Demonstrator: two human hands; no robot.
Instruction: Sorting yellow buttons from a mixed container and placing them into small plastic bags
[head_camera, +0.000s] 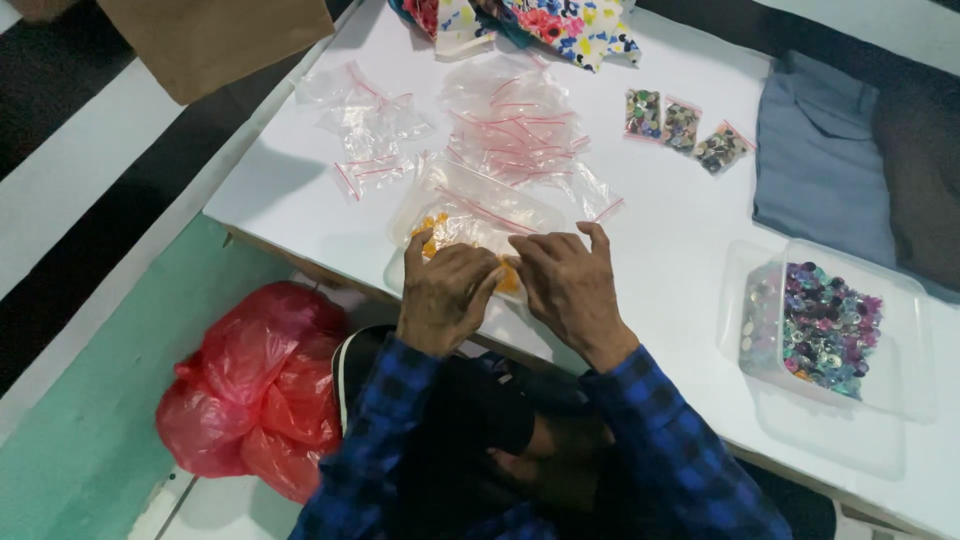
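At the near edge of the white table (680, 250), both hands press on a clear bag of orange pieces (470, 225), left hand (445, 295) and right hand (572, 285) side by side, fingers pinched together over its nearer edge.

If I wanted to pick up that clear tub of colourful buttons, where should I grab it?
Probably by the tub's rim, both long sides, coming straight down from above. It sits open and flat on the table, full of loose buttons, so keeping it level matters.
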